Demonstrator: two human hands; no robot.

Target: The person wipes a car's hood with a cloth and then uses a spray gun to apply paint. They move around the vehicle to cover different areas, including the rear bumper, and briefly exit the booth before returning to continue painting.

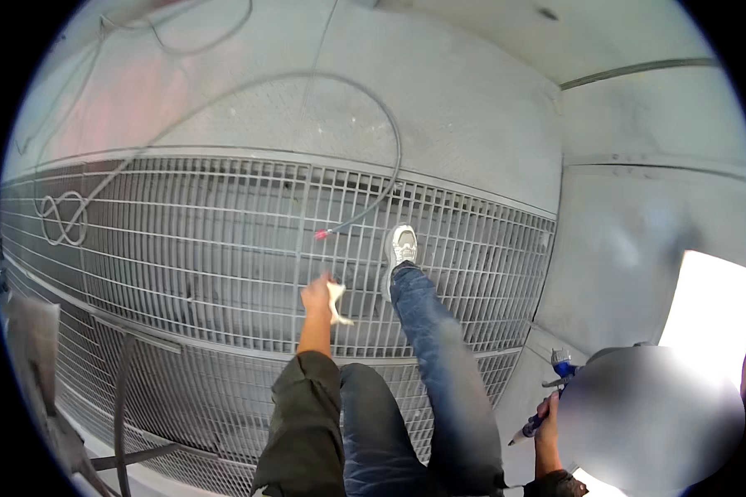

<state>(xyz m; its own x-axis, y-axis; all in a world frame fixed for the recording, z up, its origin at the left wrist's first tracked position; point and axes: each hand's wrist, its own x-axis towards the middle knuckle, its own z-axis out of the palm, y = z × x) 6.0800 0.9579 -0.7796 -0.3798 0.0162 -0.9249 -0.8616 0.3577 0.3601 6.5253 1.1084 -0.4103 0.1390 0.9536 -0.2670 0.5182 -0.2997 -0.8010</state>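
Two grips: left hand (315,296) clutching white cloth (336,301), right hand (547,417) grasping blue tool (564,368).

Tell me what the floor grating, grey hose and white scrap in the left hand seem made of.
Floor grating: metal, probably steel, dull grey, with thin crossing bars. Grey hose: rubber or plastic, smooth, matte, bending in even curves. White scrap in the left hand: perhaps cloth, matte, with uneven edges; blur leaves it open.

A single wide fisheye view looks steeply down from the person's head, past their legs (429,319) onto the floor grating (199,257). The left hand (316,296) and right hand (547,414) fall within close range.
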